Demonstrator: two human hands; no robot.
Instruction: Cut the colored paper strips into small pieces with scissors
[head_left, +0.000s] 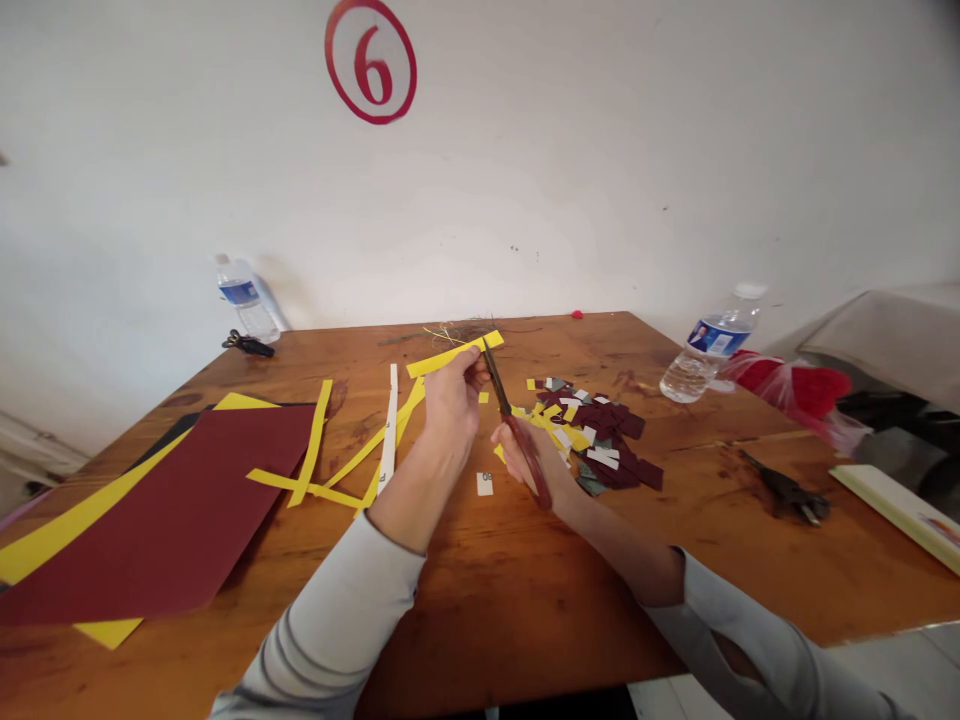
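Observation:
My left hand [452, 395] pinches a yellow paper strip [439, 361] near its right end. In my right hand [531, 450] is a pair of scissors [534, 462] with reddish-brown handles, its dark blades meeting the strip just right of my left fingertips. Whether the blades are apart I cannot tell. To the right of my right hand lies a pile of small cut paper pieces [611, 430] in maroon, yellow, white and grey. More yellow strips [311, 445] and a white strip [389, 430] rest left of my left wrist. A small white piece [485, 484] sits between my forearms.
Maroon sheets [187, 500] over yellow ones cover the table's left side. Water bottles stand at the back left [247, 300] and right [709, 345]. Dark pliers [787, 492], a white box [900, 510] and red bundles in plastic [802, 385] lie right. Thin wires [465, 332] lie near the wall.

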